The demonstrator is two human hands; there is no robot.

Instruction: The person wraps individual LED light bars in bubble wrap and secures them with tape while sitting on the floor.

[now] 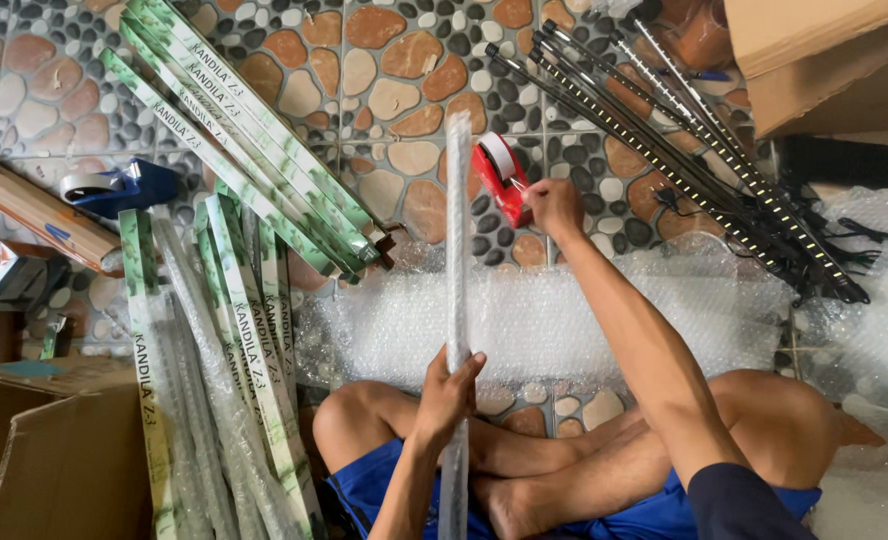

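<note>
Sitting cross-legged on a pebble-patterned floor, the person is showing only forearms, hands and knees; the lower end of the bubble-wrapped tube (457, 250) is running out of view at the bottom edge. What lies inside the wrap is too blurred to make out. The left hand (447, 395) is gripping this tube around its lower part, fingers clenched, holding it upright over a bubble wrap sheet (564, 310). The right hand (554, 205) is reaching forward, fingertips pinching at the red tape dispenser (499, 175) just beside the tube's upper end; whether it is holding tape is unclear. Green-and-white long boxes (234, 130) are lying to the left.
</note>
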